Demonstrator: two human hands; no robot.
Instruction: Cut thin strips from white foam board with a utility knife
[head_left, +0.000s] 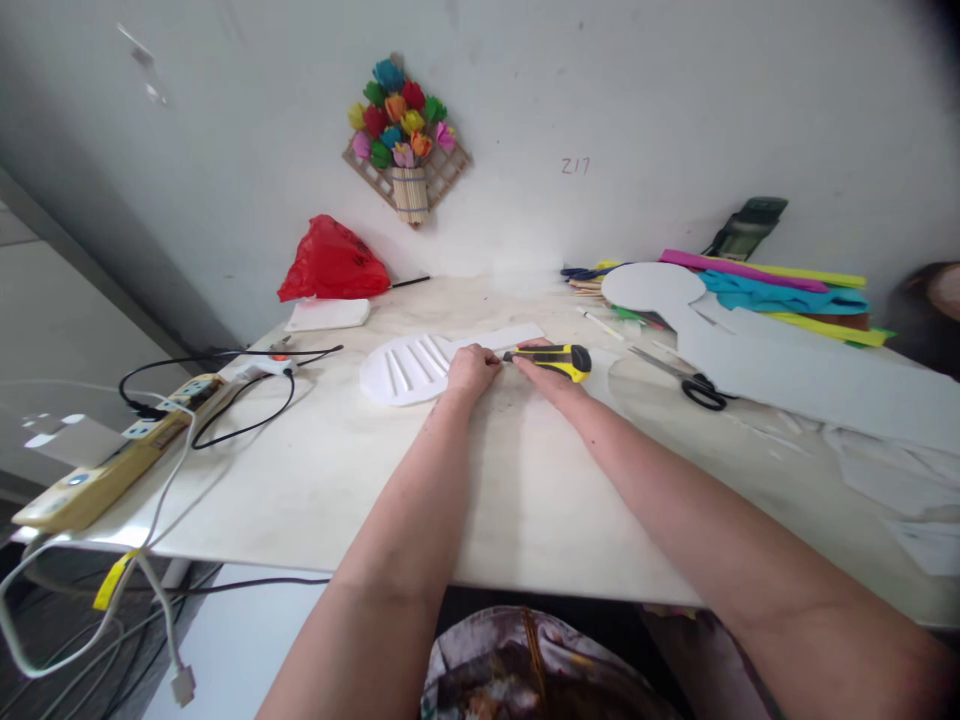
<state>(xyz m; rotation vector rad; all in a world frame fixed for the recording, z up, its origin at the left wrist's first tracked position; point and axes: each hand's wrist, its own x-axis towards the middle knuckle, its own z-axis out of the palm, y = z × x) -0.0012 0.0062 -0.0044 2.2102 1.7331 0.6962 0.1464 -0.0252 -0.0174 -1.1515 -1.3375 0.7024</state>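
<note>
Right hand [541, 372]: grip clamped on the yellow cutter [564, 359] near its blade end, presumably for control. Left hand [474, 371]: whether clamped, I cannot tell. White cutout [374, 378] lies flat on the table [315, 470], left.

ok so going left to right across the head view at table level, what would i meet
Yellow power strip → round white piece with raised strips → left hand → yellow-and-black cutter → black-handled scissors.
</note>
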